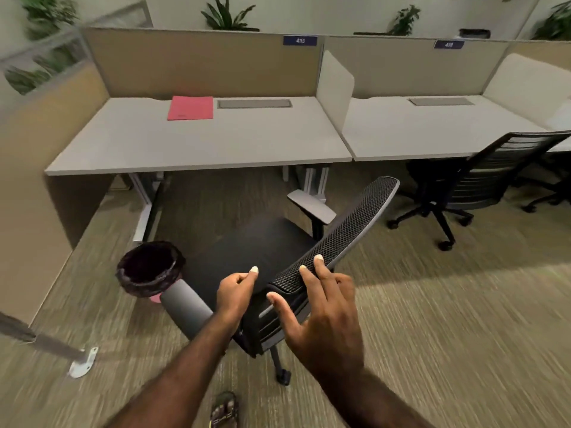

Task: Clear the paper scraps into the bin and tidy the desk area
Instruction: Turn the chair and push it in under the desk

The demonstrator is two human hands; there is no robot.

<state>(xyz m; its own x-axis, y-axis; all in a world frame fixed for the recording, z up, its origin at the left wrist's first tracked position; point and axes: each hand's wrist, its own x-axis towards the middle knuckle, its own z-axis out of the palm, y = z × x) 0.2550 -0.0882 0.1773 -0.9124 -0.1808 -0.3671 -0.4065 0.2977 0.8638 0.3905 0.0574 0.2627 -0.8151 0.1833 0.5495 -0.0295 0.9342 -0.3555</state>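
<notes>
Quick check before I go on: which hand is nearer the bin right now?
Left. The left hand hovers over the chair seat, just right of the bin. The right hand rests on the chair's mesh backrest, farther right.

Both forearms are bare, with no sleeves, watch or rings showing. The left grip (236,291) and right grip (324,316) are gloveless. A dark strapped sandal (224,409) covers one foot.

floor: striped beige carpet (463,304) | beige partitions (200,63) | 2 grey desktops | plants (227,13) behind
</notes>
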